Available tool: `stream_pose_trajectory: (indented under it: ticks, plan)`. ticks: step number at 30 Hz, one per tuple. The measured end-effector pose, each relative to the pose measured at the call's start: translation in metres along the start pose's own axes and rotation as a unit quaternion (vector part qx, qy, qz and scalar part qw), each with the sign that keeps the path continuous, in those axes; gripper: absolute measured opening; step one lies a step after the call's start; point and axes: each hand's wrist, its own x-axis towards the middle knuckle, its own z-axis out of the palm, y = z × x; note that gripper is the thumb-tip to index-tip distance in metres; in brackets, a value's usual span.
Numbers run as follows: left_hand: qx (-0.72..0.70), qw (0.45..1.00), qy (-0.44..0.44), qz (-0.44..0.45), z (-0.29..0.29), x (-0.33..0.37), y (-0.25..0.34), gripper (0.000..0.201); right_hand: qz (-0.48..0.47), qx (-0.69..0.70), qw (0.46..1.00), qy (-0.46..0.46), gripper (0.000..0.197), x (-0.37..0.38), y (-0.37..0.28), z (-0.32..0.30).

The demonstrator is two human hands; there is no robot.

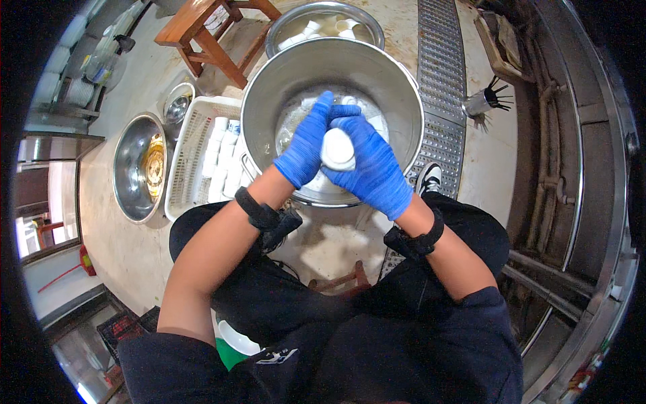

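Both my hands wear blue knit gloves and are over a large steel pot point(259, 101). My right hand point(373, 165) is wrapped around a small white cup point(338, 149), its rounded end facing up. My left hand point(306, 145) presses against the cup from the other side, thumb pointing away from me; most of its fingers are hidden. Under my hands, foamy water point(289, 114) covers the bottom of the pot, and some white pieces show in it.
Left of the pot, a cream plastic basket point(192, 151) holds several white cups point(219, 161). Beyond it are a steel basin point(124, 168) and a smaller bowl point(178, 108). Behind the pot, another basin point(274, 37) holds white cups in liquid. A wooden stool point(195, 30) stands far left; a metal grate point(441, 87) runs along the right.
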Motion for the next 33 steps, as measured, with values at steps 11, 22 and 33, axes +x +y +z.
stream_pose_trajectory:
  ticks: [11, 22, 33]
  plan:
    - [0.082, 0.988, -0.078, -0.107, -0.014, 0.004, 0.001, 0.046, 0.150, 0.341, 0.917, 0.145, 0.072, 0.005, 0.028, -0.018]
    - [0.022, 0.989, -0.054, 0.135, -0.029, -0.020, 0.049, 0.042, 0.134, 0.173, 0.976, -0.012, 0.081, -0.019, 0.032, 0.020]
    - [0.144, 0.865, 0.283, 0.390, -0.257, -0.091, 0.179, 0.038, -0.058, -0.160, 0.934, -0.313, 0.081, -0.050, 0.003, 0.070]
